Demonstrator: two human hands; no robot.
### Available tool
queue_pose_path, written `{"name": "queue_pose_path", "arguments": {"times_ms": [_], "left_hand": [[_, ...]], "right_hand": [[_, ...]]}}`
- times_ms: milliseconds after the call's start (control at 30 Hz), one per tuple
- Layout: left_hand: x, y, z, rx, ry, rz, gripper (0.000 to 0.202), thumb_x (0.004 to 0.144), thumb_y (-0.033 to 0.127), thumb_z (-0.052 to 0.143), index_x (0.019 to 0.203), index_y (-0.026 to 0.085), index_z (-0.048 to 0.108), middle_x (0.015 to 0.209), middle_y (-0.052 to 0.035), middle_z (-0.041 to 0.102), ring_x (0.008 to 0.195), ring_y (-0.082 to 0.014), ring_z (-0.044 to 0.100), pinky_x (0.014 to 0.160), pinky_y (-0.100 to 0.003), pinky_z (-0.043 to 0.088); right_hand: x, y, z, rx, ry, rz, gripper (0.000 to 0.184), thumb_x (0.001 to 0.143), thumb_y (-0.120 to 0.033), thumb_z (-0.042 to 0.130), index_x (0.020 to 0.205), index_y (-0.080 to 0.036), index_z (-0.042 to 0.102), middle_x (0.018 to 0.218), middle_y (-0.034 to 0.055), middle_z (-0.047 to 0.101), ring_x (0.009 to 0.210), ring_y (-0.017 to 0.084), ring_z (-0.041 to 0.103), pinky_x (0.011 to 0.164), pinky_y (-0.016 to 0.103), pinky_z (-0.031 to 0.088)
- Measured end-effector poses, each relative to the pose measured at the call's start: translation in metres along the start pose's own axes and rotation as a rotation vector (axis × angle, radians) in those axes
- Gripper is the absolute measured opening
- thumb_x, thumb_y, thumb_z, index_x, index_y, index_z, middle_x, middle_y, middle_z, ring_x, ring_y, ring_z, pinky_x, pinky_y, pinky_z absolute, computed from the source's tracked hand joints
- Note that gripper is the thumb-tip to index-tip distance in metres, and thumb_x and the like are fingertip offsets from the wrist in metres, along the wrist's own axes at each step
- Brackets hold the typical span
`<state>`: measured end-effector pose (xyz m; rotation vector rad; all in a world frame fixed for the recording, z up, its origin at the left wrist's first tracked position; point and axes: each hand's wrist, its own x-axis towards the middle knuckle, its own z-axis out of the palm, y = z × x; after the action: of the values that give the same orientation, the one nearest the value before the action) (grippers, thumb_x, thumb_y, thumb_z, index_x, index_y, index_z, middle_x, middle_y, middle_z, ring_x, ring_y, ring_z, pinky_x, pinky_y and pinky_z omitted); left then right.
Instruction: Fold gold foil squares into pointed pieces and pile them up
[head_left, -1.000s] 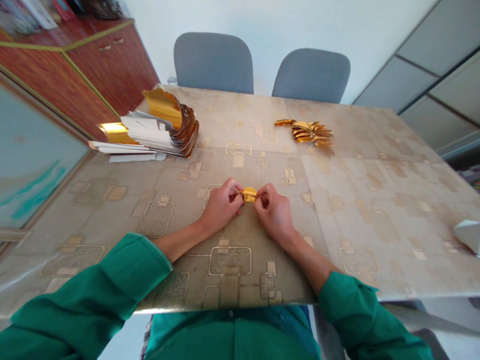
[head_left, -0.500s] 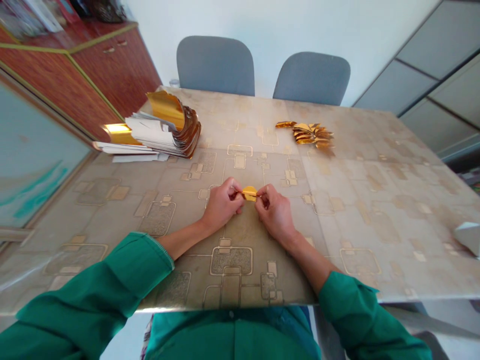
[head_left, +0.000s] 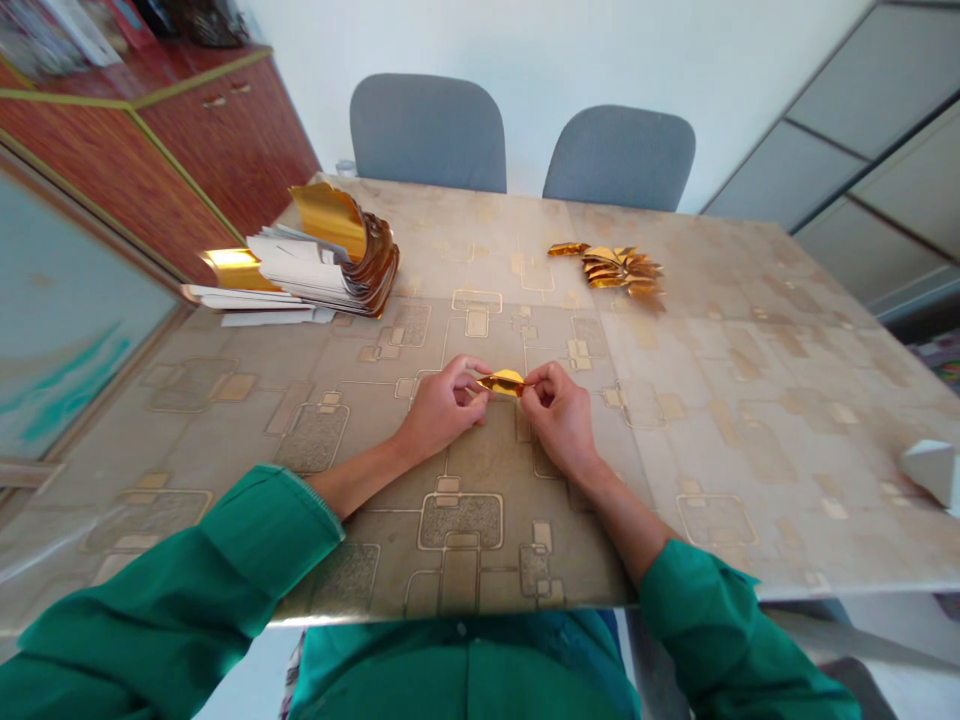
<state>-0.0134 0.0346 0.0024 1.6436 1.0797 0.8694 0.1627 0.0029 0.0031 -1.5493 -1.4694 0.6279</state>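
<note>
Near the middle of the table I have a small folded piece of gold foil paper (head_left: pixel 504 382), pointed at the ends with a rounded flap standing up in its centre. My right hand (head_left: pixel 559 415) pinches its right end between thumb and fingertips. Around its left tip, the thumb and forefinger of my left hand (head_left: pixel 442 405) are parted; whether they still touch the paper is hard to see. Farther back on the right lies a pile of similar folded gold pieces (head_left: pixel 622 270), with one single gold piece (head_left: pixel 568 249) at its left.
A curled stack of gold and white paper sheets (head_left: pixel 322 255) sits at the back left of the patterned table (head_left: pixel 465 560). Two grey chairs (head_left: pixel 427 130) stand behind the table. At the right edge is a white folded object (head_left: pixel 934 470). A wooden cabinet (head_left: pixel 232 130) stands at the left.
The fingers of my left hand have loosened from the left end of the gold paper. The piece has shifted slightly to the right with my right hand and shows more of its front.
</note>
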Motion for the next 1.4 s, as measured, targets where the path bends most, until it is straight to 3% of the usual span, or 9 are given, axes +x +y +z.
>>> {"name": "queue_pose_path", "arguments": {"times_ms": [333, 433, 567, 700, 833, 967, 1200, 1400], "left_hand": [[0.001, -0.006, 0.005, -0.068, 0.038, -0.051, 0.013, 0.082, 0.028, 0.058, 0.089, 0.018, 0.053, 0.065, 0.0009, 0.068, 0.046, -0.0093, 0.061, 0.042, -0.015, 0.045], [0.0, -0.004, 0.005, -0.056, 0.021, -0.04, 0.016, 0.084, 0.03, 0.059, 0.093, 0.017, 0.054, 0.066, 0.001, 0.068, 0.047, -0.0096, 0.062, 0.042, -0.015, 0.045], [-0.002, -0.001, 0.004, -0.025, -0.002, -0.004, 0.035, 0.084, 0.032, 0.063, 0.115, 0.018, 0.055, 0.069, 0.003, 0.067, 0.05, -0.0088, 0.063, 0.046, -0.015, 0.046], [-0.001, -0.002, 0.003, 0.0, -0.025, 0.013, 0.034, 0.085, 0.028, 0.059, 0.117, 0.017, 0.056, 0.075, 0.0009, 0.07, 0.052, -0.008, 0.063, 0.05, -0.016, 0.049], [0.0, -0.004, 0.001, 0.013, -0.047, 0.02, 0.028, 0.086, 0.024, 0.053, 0.112, 0.016, 0.058, 0.077, -0.0005, 0.07, 0.051, -0.0074, 0.063, 0.048, -0.015, 0.048], [0.001, -0.005, 0.001, 0.017, -0.057, 0.007, 0.026, 0.085, 0.023, 0.051, 0.108, 0.016, 0.06, 0.077, -0.0009, 0.07, 0.051, -0.0072, 0.063, 0.045, -0.014, 0.046], [0.002, -0.01, 0.001, 0.027, -0.058, 0.003, 0.024, 0.086, 0.022, 0.05, 0.105, 0.015, 0.061, 0.073, 0.0006, 0.068, 0.049, -0.0062, 0.061, 0.043, -0.013, 0.044], [0.003, -0.015, 0.001, 0.048, -0.056, 0.031, 0.02, 0.087, 0.021, 0.049, 0.101, 0.016, 0.063, 0.07, 0.0021, 0.066, 0.047, -0.0049, 0.059, 0.043, -0.013, 0.042]], "right_hand": [[-0.004, -0.003, 0.002, 0.018, -0.119, -0.063, 0.006, 0.083, -0.026, 0.051, 0.086, -0.021, 0.054, 0.054, -0.0084, 0.046, 0.049, 0.01, 0.043, 0.05, 0.023, 0.031], [-0.002, -0.001, 0.001, 0.003, -0.107, -0.035, 0.006, 0.083, -0.026, 0.051, 0.086, -0.022, 0.053, 0.057, -0.0065, 0.05, 0.051, 0.012, 0.045, 0.051, 0.024, 0.031], [0.009, 0.009, -0.009, -0.033, -0.038, -0.016, 0.007, 0.085, -0.029, 0.052, 0.086, -0.023, 0.054, 0.062, -0.0041, 0.056, 0.054, 0.014, 0.05, 0.054, 0.026, 0.033], [0.037, 0.034, -0.04, -0.024, 0.104, 0.008, 0.016, 0.082, -0.035, 0.058, 0.09, -0.021, 0.056, 0.065, -0.0033, 0.06, 0.057, 0.014, 0.053, 0.059, 0.028, 0.037], [0.074, 0.07, -0.084, -0.08, 0.232, 0.046, 0.016, 0.075, -0.035, 0.061, 0.081, -0.02, 0.059, 0.071, 0.0001, 0.064, 0.064, 0.016, 0.056, 0.064, 0.029, 0.041], [0.109, 0.099, -0.111, -0.343, 0.325, 0.045, 0.014, 0.074, -0.033, 0.062, 0.077, -0.02, 0.065, 0.074, 0.0022, 0.063, 0.069, 0.018, 0.055, 0.067, 0.031, 0.039], [0.165, 0.117, -0.107, -0.569, 0.411, 0.121, 0.017, 0.079, -0.029, 0.058, 0.087, -0.02, 0.07, 0.077, 0.0035, 0.066, 0.082, 0.023, 0.058, 0.078, 0.036, 0.036], [0.187, 0.122, -0.102, -0.744, 0.394, 0.142, 0.019, 0.081, -0.027, 0.054, 0.091, -0.019, 0.068, 0.088, 0.0084, 0.069, 0.091, 0.026, 0.055, 0.084, 0.041, 0.033]]}}
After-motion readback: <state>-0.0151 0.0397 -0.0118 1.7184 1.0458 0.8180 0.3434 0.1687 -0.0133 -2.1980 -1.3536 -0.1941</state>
